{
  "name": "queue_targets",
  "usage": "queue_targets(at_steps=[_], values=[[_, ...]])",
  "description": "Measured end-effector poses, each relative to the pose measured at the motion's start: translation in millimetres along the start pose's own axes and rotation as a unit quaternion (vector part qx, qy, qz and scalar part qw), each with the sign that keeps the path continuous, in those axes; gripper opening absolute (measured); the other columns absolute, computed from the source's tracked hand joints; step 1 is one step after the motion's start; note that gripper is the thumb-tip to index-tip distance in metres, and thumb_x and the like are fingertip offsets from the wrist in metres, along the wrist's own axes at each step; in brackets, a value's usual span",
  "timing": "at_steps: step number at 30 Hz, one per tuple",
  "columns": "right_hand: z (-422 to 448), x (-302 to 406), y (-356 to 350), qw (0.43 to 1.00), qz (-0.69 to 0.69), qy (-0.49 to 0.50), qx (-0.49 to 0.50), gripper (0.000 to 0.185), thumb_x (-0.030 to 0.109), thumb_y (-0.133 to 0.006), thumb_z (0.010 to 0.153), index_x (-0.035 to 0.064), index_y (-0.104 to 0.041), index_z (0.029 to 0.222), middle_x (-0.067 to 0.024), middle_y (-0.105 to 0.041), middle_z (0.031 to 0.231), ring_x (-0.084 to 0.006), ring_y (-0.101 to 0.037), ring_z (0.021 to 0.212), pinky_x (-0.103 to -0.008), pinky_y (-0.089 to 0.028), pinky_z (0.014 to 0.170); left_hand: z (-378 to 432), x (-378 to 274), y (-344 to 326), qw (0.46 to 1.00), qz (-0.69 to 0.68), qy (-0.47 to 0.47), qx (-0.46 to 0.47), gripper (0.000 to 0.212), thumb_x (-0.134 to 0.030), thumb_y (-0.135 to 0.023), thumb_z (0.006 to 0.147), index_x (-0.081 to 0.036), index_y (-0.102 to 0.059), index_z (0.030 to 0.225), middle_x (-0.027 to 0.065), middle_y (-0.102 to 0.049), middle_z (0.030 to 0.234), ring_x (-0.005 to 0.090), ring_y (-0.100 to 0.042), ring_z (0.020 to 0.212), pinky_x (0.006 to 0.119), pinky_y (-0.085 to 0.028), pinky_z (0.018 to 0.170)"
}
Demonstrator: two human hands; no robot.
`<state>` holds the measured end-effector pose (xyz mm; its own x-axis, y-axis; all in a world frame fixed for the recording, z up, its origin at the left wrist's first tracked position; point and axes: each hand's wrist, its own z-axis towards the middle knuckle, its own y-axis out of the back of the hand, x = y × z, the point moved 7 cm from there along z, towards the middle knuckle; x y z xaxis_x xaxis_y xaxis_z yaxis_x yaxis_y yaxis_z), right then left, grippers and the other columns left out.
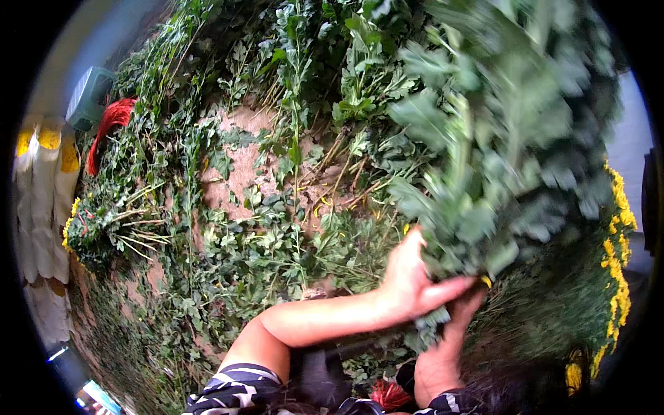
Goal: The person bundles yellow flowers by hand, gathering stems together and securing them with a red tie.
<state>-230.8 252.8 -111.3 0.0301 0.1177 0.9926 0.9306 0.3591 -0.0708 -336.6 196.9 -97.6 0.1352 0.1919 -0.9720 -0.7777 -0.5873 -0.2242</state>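
A large bunch of leafy green stems, apparently chrysanthemums (477,171), stands upright before me on the right and is blurred in its upper part. My left hand (412,285) reaches across and clasps its lower part, thumb to the front. Just beneath, my right hand (464,311) grips the bunch from the right, its fingers largely hidden by leaves and by my left hand. A few leaves (433,324) poke out below, between the two wrists. One yellow petal (486,281) shows close to the left thumb tip.
Loose stems and leaves (249,233) litter the brown surface (244,181). A tied bunch with yellow flowers (98,233) lies left, near red ties (111,124), a green plastic crate (91,98) and white-wrapped yellow flowers (46,197). More yellow flowers (617,259) line the right; red strands (389,395) are near my lap.
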Motion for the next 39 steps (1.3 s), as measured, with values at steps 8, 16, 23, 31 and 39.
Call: queue_targets(at_steps=[8,16,23,31,39], values=[[43.2,-94.7,158.3,0.985,0.150,-0.086,-0.012,0.049,0.043,-0.027,0.080,0.0063,-0.040,0.109,-0.0061,-0.045,0.105,-0.0178,-0.043,0.095,-0.0324,-0.035,0.082,-0.3,48.3,-88.3,0.974,0.191,-0.115,0.027,0.058,-0.034,-0.062,0.062,0.002,-0.040,0.102,0.0172,-0.045,0.092,0.0323,-0.043,0.085,0.037,-0.036,0.074],[143.8,-181.1,233.1,0.971,-0.175,-0.104,-0.122,0.039,0.019,-0.043,0.079,-0.0029,-0.035,0.111,-0.0100,-0.039,0.112,-0.0188,-0.036,0.099,-0.0279,-0.026,0.086,72.2,69.6,-5.0,0.900,0.383,-0.182,-0.097,0.062,-0.016,-0.064,0.060,-0.002,-0.034,0.112,0.0196,-0.039,0.110,0.0363,-0.036,0.102,0.042,-0.030,0.086],[107.0,-139.8,182.9,0.969,-0.189,-0.061,-0.148,0.049,0.025,-0.049,0.077,-0.0015,-0.032,0.114,-0.0133,-0.034,0.117,-0.0204,-0.034,0.105,-0.0293,-0.026,0.088,177.5,115.7,97.5,0.810,0.568,-0.033,-0.143,0.055,-0.023,-0.057,0.068,-0.013,-0.032,0.115,0.0119,-0.038,0.112,0.0255,-0.036,0.104,0.039,-0.028,0.082],[74.9,-61.0,126.1,0.904,-0.334,0.227,-0.139,0.040,0.013,-0.045,0.079,-0.0003,-0.031,0.114,-0.0121,-0.035,0.117,-0.0181,-0.042,0.092,-0.0276,-0.035,0.077,162.4,89.8,93.0,0.795,0.534,-0.200,-0.206,0.037,-0.020,-0.058,0.067,-0.009,-0.044,0.100,0.0107,-0.044,0.101,0.0247,-0.039,0.096,0.034,-0.030,0.082],[77.9,-112.5,31.1,0.971,-0.200,0.122,0.039,0.046,0.024,-0.050,0.077,0.0039,-0.032,0.114,-0.0166,-0.040,0.110,-0.0248,-0.046,0.093,-0.0330,-0.043,0.072,133.8,209.0,310.9,0.835,0.327,0.120,-0.425,0.058,-0.028,-0.061,0.067,0.000,-0.034,0.109,0.0180,-0.043,0.107,0.0262,-0.044,0.095,0.031,-0.033,0.082]])
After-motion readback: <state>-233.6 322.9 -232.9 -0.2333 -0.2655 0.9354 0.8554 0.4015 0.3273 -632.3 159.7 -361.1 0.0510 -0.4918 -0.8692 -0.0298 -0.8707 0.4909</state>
